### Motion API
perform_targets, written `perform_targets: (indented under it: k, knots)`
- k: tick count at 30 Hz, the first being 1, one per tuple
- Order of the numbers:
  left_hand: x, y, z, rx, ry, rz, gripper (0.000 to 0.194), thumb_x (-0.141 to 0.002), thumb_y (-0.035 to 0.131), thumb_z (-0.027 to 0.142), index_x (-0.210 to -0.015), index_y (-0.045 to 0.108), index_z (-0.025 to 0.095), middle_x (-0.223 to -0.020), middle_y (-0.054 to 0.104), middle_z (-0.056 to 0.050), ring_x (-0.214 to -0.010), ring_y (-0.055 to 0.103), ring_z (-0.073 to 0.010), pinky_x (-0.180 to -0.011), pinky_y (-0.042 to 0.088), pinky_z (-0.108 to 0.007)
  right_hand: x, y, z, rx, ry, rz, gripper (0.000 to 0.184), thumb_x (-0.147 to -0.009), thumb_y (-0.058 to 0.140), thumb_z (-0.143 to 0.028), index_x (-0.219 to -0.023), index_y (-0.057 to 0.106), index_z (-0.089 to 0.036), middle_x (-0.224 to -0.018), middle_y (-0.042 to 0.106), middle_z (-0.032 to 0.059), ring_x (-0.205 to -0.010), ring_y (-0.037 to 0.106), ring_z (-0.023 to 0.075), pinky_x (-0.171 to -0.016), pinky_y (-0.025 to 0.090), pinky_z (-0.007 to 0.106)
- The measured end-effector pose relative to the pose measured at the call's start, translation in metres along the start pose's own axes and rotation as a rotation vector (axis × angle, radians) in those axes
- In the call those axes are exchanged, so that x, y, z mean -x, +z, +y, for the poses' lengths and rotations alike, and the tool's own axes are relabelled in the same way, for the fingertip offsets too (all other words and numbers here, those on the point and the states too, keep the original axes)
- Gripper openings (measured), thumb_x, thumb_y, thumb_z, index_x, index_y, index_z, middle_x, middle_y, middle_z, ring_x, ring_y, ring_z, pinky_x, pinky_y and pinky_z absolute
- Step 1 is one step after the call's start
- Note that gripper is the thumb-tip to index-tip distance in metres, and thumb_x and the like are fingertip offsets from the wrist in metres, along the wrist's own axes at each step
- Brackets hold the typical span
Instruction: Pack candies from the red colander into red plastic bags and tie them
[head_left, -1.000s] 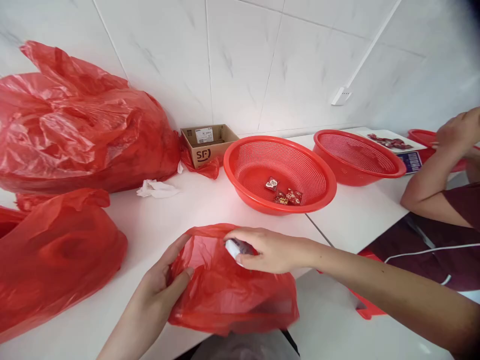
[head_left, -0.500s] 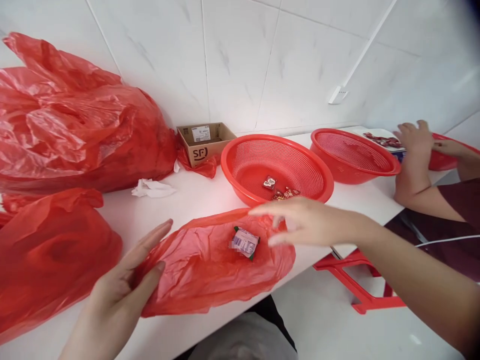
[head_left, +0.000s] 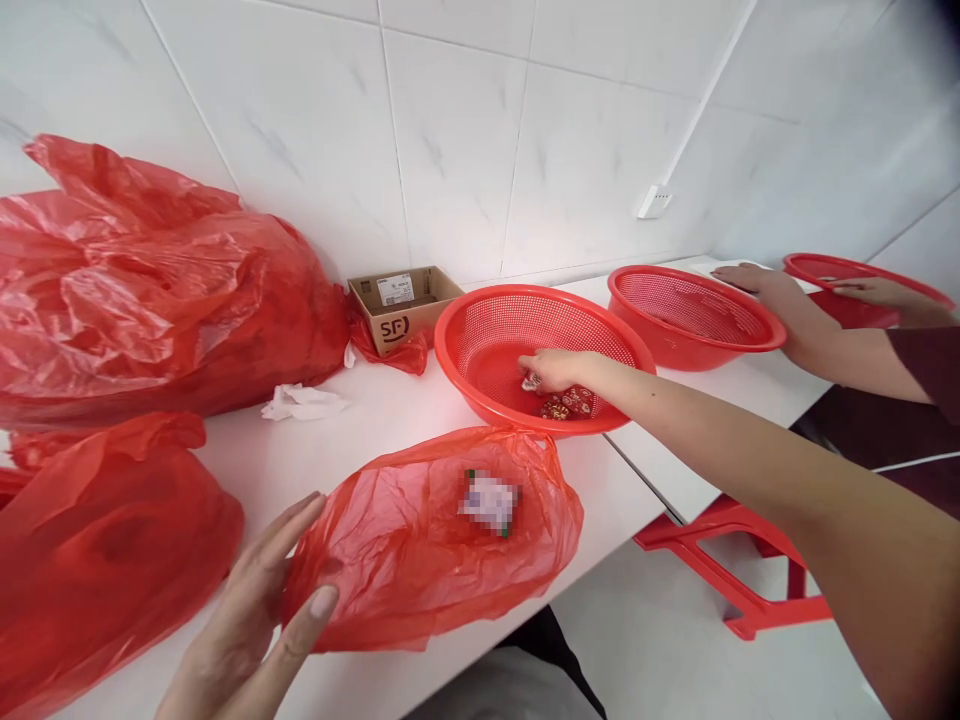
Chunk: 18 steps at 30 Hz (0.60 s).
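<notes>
While the left hand (head_left: pixel 251 610) stands at the left end of the open red bag (head_left: pixel 397 545), its thumb and fingers are spread apart, with the bag's edge between them. The bag lies on the white surface (head_left: pixel 615 510), mouth upward; one pale wrapped item (head_left: pixel 491 503) with green corners rests inside, toward the right, its print blurred out. The right hand (head_left: pixel 555 370) is down in the near red basket (head_left: pixel 581 318), fingertips together on a small packet (head_left: pixel 531 381). Further red packets (head_left: pixel 576 402) lie just beside it on the basket floor, partly hidden by the hand.

Obstructions noted: the right forearm crosses the basket's near right rim and covers part of it. To the left, a large red sack (head_left: pixel 157 310) occupies the far side, and a smaller red sack (head_left: pixel 112 550) sits near, close to the left hand. Between the sacks and the basket are a crumpled white tissue (head_left: pixel 301 402) and, farther back, an open cardboard box (head_left: pixel 412 318). To the right, a second basket (head_left: pixel 690 345) stands just beside the first; beyond it, a co-worker's hands (head_left: pixel 757 280) are near a third basket (head_left: pixel 840 264). A red stool (head_left: pixel 757 605) stands on the floor, near right.
</notes>
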<state>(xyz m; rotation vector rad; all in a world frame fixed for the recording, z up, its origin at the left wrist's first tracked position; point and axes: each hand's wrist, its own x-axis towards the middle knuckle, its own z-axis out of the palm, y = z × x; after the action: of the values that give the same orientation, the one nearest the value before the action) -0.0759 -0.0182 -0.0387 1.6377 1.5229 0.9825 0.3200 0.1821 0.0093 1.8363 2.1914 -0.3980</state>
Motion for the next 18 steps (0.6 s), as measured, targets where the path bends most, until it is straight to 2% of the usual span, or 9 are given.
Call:
perform_targets:
  k: [2, 4, 8, 10, 11, 12, 14, 16, 18]
  knots:
    - [0.003, -0.001, 0.003, -0.022, -0.013, 0.012, 0.048, -0.085, 0.061, 0.055, -0.133, 0.054, 0.054, -0.153, 0.045, 0.009, -0.144, 0.036, -0.0302, -0.112, 0.033, -0.054, 0.003, -0.004, 0.000, -0.041, -0.020, 0.033, 0.020, -0.077, 0.072, -0.023, -0.096, 0.068, -0.019, -0.095, 0.069, 0.0072, -0.081, 0.063, 0.0207, -0.066, 0.042, 0.029]
    - [0.005, 0.000, 0.005, -0.030, -0.037, 0.032, 0.039, -0.086, 0.059, 0.055, -0.126, 0.059, 0.055, -0.153, 0.044, 0.012, -0.148, 0.030, -0.0272, -0.114, 0.031, -0.052, 0.010, -0.014, -0.001, -0.093, -0.038, 0.104, 0.013, -0.080, 0.070, -0.026, -0.091, 0.067, -0.019, -0.094, 0.069, 0.0067, -0.084, 0.063, 0.0205, -0.067, 0.041, 0.028]
    - [0.001, -0.004, -0.009, -0.065, -0.075, -0.008, 0.036, -0.082, 0.062, 0.059, -0.116, 0.068, 0.051, -0.150, 0.049, 0.010, -0.147, 0.030, -0.0304, -0.109, 0.039, -0.048, 0.045, -0.037, -0.027, -0.329, -0.153, 0.227, 0.031, -0.093, 0.053, -0.047, -0.103, 0.062, -0.019, -0.099, 0.067, 0.0044, -0.079, 0.060, 0.0136, -0.063, 0.042, 0.024]
    - [-0.003, -0.006, -0.016, -0.113, -0.080, -0.098, 0.040, -0.080, 0.063, 0.061, -0.117, 0.069, 0.049, -0.143, 0.058, 0.007, -0.146, 0.032, -0.0315, -0.109, 0.038, -0.049, 0.071, -0.037, -0.057, -0.579, -0.284, 0.192, 0.039, -0.092, 0.051, -0.055, -0.105, 0.063, -0.020, -0.090, 0.066, 0.0022, -0.066, 0.056, 0.0105, -0.055, 0.040, 0.023]
    - [-0.005, -0.006, -0.017, -0.119, -0.081, -0.145, 0.042, -0.079, 0.063, 0.061, -0.119, 0.068, 0.048, -0.141, 0.060, 0.007, -0.145, 0.035, -0.0312, -0.110, 0.037, -0.048, 0.083, -0.034, -0.073, -0.630, -0.346, 0.120, 0.039, -0.090, 0.055, -0.056, -0.103, 0.065, -0.020, -0.086, 0.066, 0.0012, -0.061, 0.054, 0.0099, -0.053, 0.038, 0.023]
    - [-0.007, -0.005, -0.015, -0.105, -0.085, -0.172, 0.044, -0.079, 0.063, 0.060, -0.121, 0.067, 0.048, -0.140, 0.061, 0.007, -0.143, 0.039, -0.0306, -0.110, 0.038, -0.047, 0.094, -0.029, -0.090, -0.625, -0.383, 0.060, 0.037, -0.087, 0.060, -0.055, -0.098, 0.067, -0.020, -0.082, 0.066, 0.0008, -0.061, 0.054, 0.0103, -0.053, 0.038, 0.024]
    - [-0.008, -0.001, -0.003, -0.046, -0.109, -0.163, 0.049, -0.079, 0.063, 0.060, -0.127, 0.064, 0.046, -0.142, 0.059, 0.006, -0.138, 0.047, -0.0292, -0.109, 0.040, -0.044, 0.107, -0.020, -0.117, -0.539, -0.383, 0.078, 0.029, -0.086, 0.064, -0.048, -0.092, 0.069, -0.020, -0.084, 0.069, 0.0016, -0.069, 0.059, 0.0132, -0.059, 0.040, 0.025]
    - [-0.008, 0.006, 0.012, 0.015, -0.146, -0.118, 0.055, -0.079, 0.063, 0.062, -0.130, 0.062, 0.042, -0.142, 0.059, 0.004, -0.135, 0.051, -0.0287, -0.109, 0.041, -0.044, 0.107, -0.015, -0.128, -0.483, -0.340, 0.195, 0.021, -0.088, 0.062, -0.039, -0.093, 0.071, -0.021, -0.092, 0.072, 0.0028, -0.081, 0.064, 0.0160, -0.068, 0.044, 0.027]
    - [-0.006, 0.011, 0.024, 0.050, -0.172, -0.086, 0.057, -0.080, 0.062, 0.061, -0.133, 0.060, 0.040, -0.142, 0.059, 0.002, -0.136, 0.049, -0.0278, -0.113, 0.037, -0.046, 0.096, -0.017, -0.121, -0.460, -0.301, 0.340, 0.019, -0.091, 0.057, -0.035, -0.096, 0.071, -0.022, -0.098, 0.073, 0.0034, -0.087, 0.065, 0.0169, -0.075, 0.045, 0.028]
